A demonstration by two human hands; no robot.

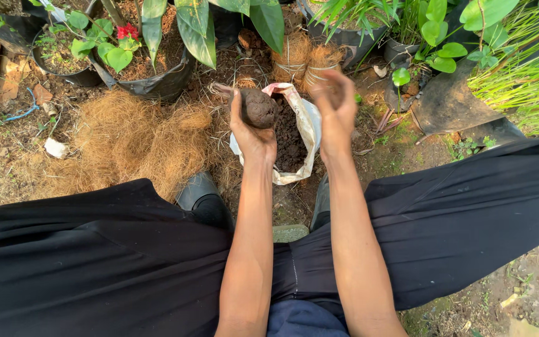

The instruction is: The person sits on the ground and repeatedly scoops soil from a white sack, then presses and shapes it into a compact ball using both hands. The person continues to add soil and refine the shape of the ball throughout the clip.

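I see the soil ball [259, 108] cupped in my left hand [252, 134]: dark, round, lumpy; right hand [335, 109] beside it, empty, blurred.

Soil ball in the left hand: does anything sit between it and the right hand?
Nothing visible does. The soil ball rests in the left hand; the right hand hovers beside it, with only the open soil bag below the gap.

Coconut fibre pile [135, 140] lies beside black potted plants [151, 65].
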